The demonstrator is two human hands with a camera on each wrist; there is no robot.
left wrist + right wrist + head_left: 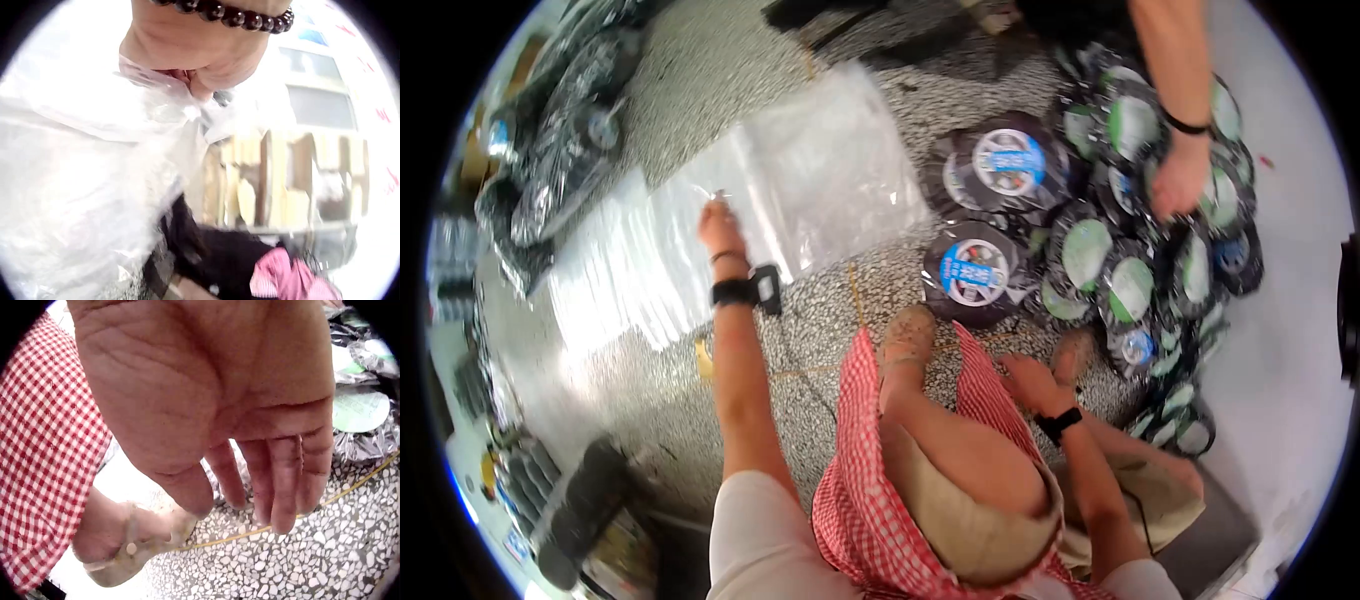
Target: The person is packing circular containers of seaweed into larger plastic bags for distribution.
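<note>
My left hand [721, 232] pinches the edge of a clear plastic bag [830, 165] from the overlapping row of bags spread over the floor. In the left wrist view, gathered film of the plastic bag [81, 162] hangs from the fingertips of the left hand [200, 56]. Low beside my knee, the right hand [1035, 385] holds nothing. Its relaxed fingers [284, 481] point down over the speckled floor in the right wrist view. Nearest to it are my sandalled foot [137, 544] and the pile of wrapped round packages [1085, 255] with green or blue labels.
Another person's hand [1182, 180] reaches into the wrapped packages from the upper right. Two larger blue-labelled discs [975, 272] lie between bags and pile. Big black wrapped bundles [570, 160] stand at the upper left. Grey rolls [590, 500] lie lower left. A pale wall [1300, 420] bounds the right side.
</note>
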